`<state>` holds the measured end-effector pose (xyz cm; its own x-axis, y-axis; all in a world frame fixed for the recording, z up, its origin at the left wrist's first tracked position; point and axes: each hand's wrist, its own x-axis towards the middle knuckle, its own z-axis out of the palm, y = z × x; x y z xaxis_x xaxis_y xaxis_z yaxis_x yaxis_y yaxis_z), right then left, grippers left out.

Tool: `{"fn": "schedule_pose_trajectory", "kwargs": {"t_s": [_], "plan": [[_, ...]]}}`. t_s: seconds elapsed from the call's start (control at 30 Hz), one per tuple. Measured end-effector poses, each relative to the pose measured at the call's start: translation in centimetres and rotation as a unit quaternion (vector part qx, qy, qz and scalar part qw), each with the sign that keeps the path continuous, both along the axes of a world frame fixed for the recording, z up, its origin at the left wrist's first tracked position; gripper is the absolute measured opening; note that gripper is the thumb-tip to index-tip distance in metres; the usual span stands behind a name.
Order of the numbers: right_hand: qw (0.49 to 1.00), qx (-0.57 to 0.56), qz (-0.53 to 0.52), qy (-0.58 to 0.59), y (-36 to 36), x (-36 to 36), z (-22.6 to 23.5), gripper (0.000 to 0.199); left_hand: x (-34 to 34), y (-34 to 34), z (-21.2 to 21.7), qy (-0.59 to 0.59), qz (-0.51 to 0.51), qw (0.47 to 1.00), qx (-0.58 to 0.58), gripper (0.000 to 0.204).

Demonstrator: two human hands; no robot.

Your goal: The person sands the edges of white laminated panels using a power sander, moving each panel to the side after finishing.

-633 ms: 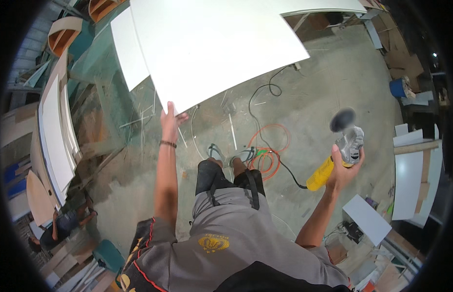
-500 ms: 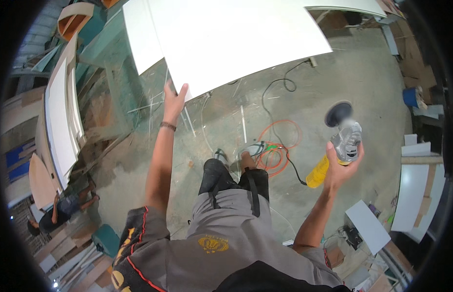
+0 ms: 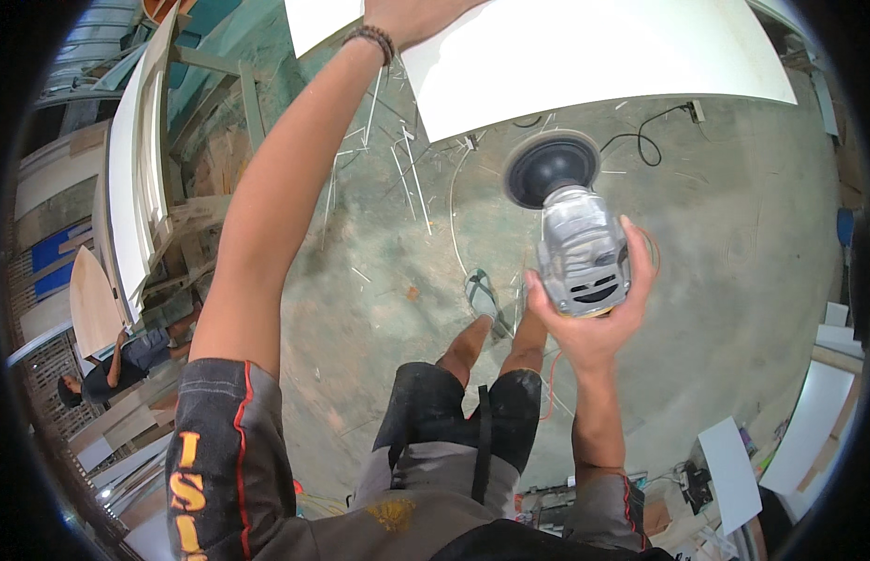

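Observation:
My right hand (image 3: 594,327) is wrapped round the grey body of an angle grinder (image 3: 584,248), held up over the floor. The tool's round black backing pad (image 3: 552,168) points away from me, near the front edge of a large white panel (image 3: 594,70) but not visibly on it. Reaching far forward, my left hand (image 3: 416,19) lies on the panel near its left side. One digit stretches out to the right over the white surface; the top of the picture cuts off the other fingers. A narrower white piece (image 3: 315,21) is beside the panel.
Thin white offcut strips (image 3: 416,178) and a pale cable (image 3: 454,210) lie on the concrete floor. A dark cord with a plug (image 3: 694,112) rests beyond the grinder. Sheets (image 3: 136,187) lean at the left, near another person (image 3: 127,365). More boards (image 3: 729,472) stand lower right.
My left hand has moved forward from the panel's near corner onto its surface. The grinder has come left and closer to the panel, still in my right hand. My view has shifted.

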<state>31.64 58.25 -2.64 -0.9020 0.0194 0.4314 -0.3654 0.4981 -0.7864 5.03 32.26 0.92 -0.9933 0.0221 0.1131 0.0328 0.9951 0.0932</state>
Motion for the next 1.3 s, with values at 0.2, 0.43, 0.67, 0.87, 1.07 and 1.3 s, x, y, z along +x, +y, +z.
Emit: {"fn": "schedule_pose_trajectory", "kwargs": {"t_s": [0.2,0.43,0.67,0.87,1.07,1.3], "plan": [[0.999,-0.02,0.024,0.005,-5.1,0.6,-4.1,0.101,-1.8,-2.7,-2.9,0.074,-0.072,0.995,0.016,0.09],[0.999,-0.042,0.021,0.013,-8.2,0.6,-6.0,0.101,-2.8,-4.8,-3.7,0.102,-0.143,0.984,-0.033,0.088],[0.999,0.001,0.03,0.032,-8.8,0.5,-5.7,0.1,-3.8,-4.8,-5.2,0.105,-0.104,0.989,-0.005,0.047],[0.997,-0.055,0.028,0.038,-9.2,0.3,-6.7,0.1,-3.2,-4.9,-4.4,0.152,-0.25,0.94,-0.174,0.042],[0.998,-0.011,-0.044,0.047,-8.5,-0.4,-5.6,0.1,-2.8,-5.3,-4.4,0.136,-0.231,0.949,-0.166,0.042],[0.999,-0.035,-0.004,0.041,-9.3,0.1,-6.0,0.101,-1.6,-4.6,-3.5,0.118,-0.2,0.967,-0.105,0.044]]}}
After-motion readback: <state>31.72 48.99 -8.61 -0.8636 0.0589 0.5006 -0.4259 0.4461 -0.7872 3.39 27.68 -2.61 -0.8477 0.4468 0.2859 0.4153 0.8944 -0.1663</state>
